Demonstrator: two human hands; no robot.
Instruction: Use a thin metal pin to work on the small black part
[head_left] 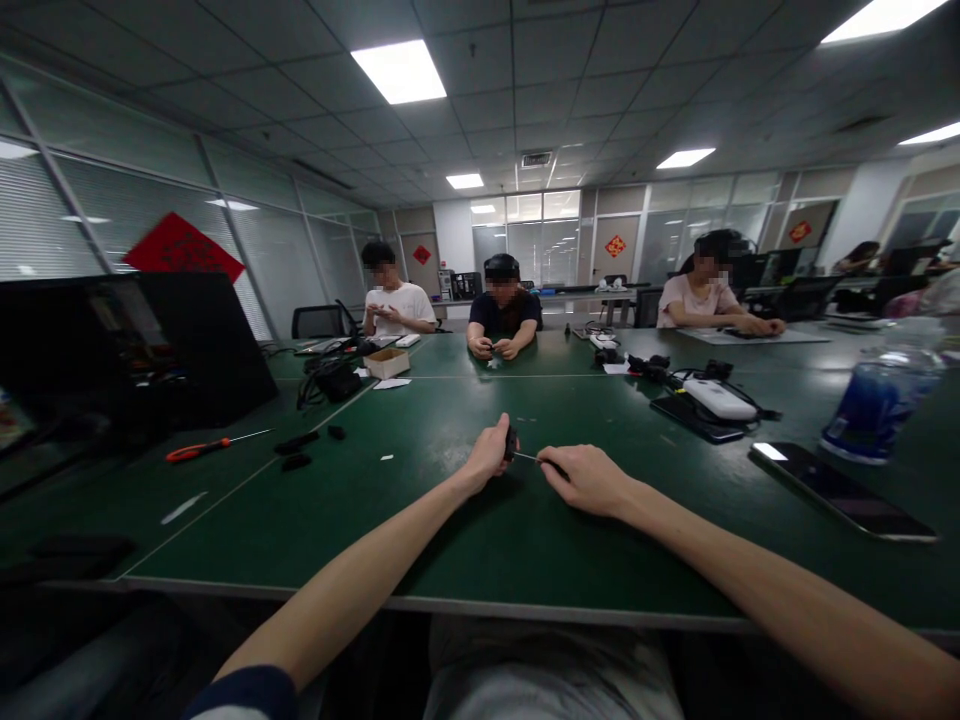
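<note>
My left hand [489, 453] is closed around a small black part [511, 443], held just above the green table [450, 540]. My right hand [586, 478] is closed on a thin screwdriver [541, 461], only its metal shaft and a bit of dark handle showing. The shaft's tip touches the black part. Both forearms reach out from the near table edge and the hands almost meet at the table's middle.
An orange-handled screwdriver [201, 449] and small black pieces [296, 442] lie to the left. A phone [844, 490] and a water bottle [877, 395] are at right. A dark laptop [127, 350] stands at far left. Three people sit at the far side.
</note>
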